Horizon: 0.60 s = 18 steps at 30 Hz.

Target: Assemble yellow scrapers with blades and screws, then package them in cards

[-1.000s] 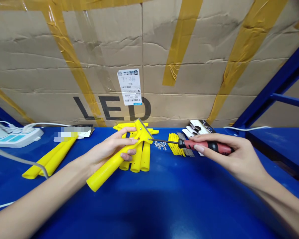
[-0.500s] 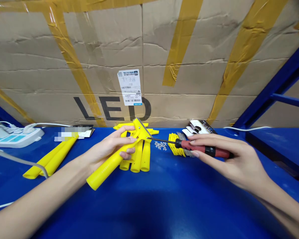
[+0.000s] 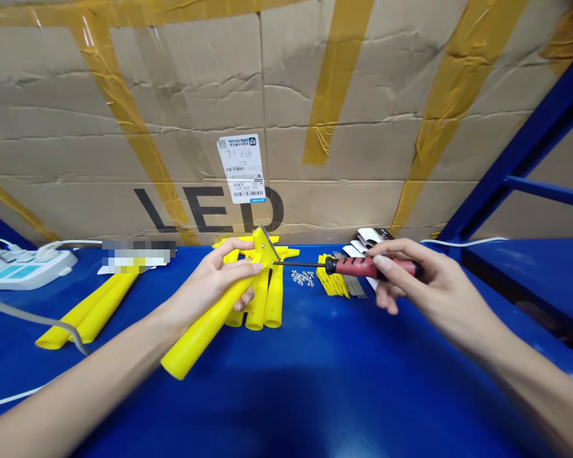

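A yellow scraper (image 3: 205,324) with a metal blade along its head lies tilted in my left hand (image 3: 219,273), whose fingers wrap round its neck. My right hand (image 3: 410,273) grips the red and black handle of a screwdriver (image 3: 353,266). The screwdriver's tip meets the scraper head at a screw near the blade. Beneath the held scraper, several yellow scraper handles (image 3: 273,302) lie side by side. Small screws (image 3: 302,278) are heaped to their right, beside a stack of yellow plates (image 3: 332,280) and grey metal blades (image 3: 354,285).
Two yellow scrapers (image 3: 100,305) lie at the left on the blue surface (image 3: 286,394), near a white power strip (image 3: 33,267) and cables. Printed cards (image 3: 363,242) sit behind the blades. A large taped carton (image 3: 363,178) rises at the back, with a blue metal frame (image 3: 510,152) at the right.
My right hand has turned round the screwdriver handle, with its lower fingers now showing beneath. The view has shifted slightly, and the tip remains at the scraper head.
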Tool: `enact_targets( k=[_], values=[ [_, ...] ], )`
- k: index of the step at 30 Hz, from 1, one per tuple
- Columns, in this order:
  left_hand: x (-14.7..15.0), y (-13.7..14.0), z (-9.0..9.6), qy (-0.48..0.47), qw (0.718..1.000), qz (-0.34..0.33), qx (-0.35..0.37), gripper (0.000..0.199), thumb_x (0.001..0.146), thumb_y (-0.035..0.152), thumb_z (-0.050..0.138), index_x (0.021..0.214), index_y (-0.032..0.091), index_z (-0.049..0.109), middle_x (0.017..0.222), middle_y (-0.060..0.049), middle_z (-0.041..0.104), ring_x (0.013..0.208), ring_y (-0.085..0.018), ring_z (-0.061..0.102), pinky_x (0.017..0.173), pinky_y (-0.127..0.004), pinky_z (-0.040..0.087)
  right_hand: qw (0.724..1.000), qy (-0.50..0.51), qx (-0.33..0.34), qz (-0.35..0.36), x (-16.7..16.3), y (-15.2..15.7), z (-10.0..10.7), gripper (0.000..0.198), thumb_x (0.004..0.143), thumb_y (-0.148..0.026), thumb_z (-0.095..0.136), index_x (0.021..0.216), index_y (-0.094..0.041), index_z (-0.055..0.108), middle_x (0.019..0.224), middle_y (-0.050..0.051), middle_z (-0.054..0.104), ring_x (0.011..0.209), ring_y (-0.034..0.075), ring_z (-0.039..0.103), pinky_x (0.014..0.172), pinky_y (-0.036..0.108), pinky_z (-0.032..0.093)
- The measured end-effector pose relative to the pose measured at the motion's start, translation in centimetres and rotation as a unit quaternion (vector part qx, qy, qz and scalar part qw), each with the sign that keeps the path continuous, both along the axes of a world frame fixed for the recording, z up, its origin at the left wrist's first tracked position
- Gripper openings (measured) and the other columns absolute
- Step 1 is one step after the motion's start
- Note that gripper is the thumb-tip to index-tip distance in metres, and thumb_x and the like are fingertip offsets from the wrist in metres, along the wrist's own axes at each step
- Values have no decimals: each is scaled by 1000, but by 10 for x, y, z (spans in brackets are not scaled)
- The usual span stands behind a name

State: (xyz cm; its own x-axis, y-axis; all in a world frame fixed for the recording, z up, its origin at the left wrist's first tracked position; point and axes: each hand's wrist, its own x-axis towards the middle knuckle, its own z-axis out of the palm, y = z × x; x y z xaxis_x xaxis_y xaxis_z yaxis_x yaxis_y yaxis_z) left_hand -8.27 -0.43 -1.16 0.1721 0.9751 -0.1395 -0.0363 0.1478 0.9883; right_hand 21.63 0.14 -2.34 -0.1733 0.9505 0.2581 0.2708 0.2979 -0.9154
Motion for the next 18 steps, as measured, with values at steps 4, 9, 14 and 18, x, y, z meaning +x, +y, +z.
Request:
enact_targets(
  k=[4,9,14,18],
  values=[
    [6,-4,2,-6,1000,28,9,37,83,27,75,108,26,49,47,6,56,37,-7,44,39,-14,36,999,-11,-20,-37,-5,0,-7,41,95,-63,52,98,-22,58,67,-1,61,43,11,53,41,25,43],
    [11,-8,1,-22,999,42,-4,43,80,27,78,110,27,48,46,6,55,36,-7,43,39,-13,34,999,34,6,30,1,2,-5,34,87,-51,71,104,-25,56,81,0,65,56,11,56,53,26,48],
    [15,-15,4,-35,998,45,6,45,78,31,80,109,27,47,46,6,56,35,-7,43,37,-13,34,997,24,-5,-71,3,3,-3,40,95,-62,53,88,-23,58,62,-3,53,43,9,46,38,22,33],
    [17,-16,5,-41,996,74,15,49,75,28,82,110,26,47,47,7,56,36,-6,42,37,-13,35,994,91,-19,54,3,3,-3,33,87,-49,72,105,-26,58,84,0,64,63,14,62,55,27,51]
  ],
)
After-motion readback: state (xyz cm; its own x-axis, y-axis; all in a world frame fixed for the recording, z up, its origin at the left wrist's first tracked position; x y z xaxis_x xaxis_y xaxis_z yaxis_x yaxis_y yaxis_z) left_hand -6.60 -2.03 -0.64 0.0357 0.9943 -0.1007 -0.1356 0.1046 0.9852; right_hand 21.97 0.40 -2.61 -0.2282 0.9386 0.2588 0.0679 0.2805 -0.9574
